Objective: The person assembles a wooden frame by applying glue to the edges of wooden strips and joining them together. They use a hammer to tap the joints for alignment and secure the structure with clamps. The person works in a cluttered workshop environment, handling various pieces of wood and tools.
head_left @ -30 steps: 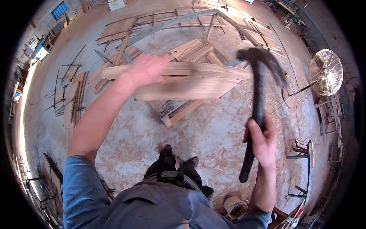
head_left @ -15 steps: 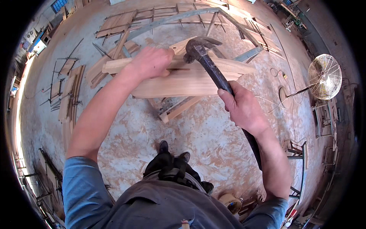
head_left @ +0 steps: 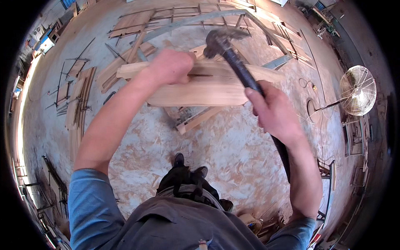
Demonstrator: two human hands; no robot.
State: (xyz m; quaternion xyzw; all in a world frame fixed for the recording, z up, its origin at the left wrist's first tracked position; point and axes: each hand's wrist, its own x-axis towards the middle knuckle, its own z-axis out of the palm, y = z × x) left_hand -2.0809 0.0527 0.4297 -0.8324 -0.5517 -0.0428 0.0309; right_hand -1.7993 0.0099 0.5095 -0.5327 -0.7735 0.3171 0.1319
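My right hand (head_left: 277, 110) is wrapped round the black handle of a claw hammer (head_left: 241, 75). The hammer's head is raised at the far side, slightly smeared by motion, and its handle end lies along my right forearm. My left hand (head_left: 173, 68) is closed at the seam between a wide pale wooden board (head_left: 196, 95) and a narrower wooden rail (head_left: 258, 73) behind it. Whatever its fingers pinch is hidden. A dark gap shows between board and rail, just right of my left hand.
The wood rests over a low support (head_left: 200, 118). Behind it stands a bluish frame (head_left: 183, 23), with clamped panels (head_left: 133, 23) on the floor beyond. Stacked boards (head_left: 79, 104) lie at left. A round fan (head_left: 358, 90) with a trailing cable stands at right.
My right hand has moved to the right, and the hammer's head is higher and farther off. My left hand stays closed at the wood. The whole view has shifted slightly.
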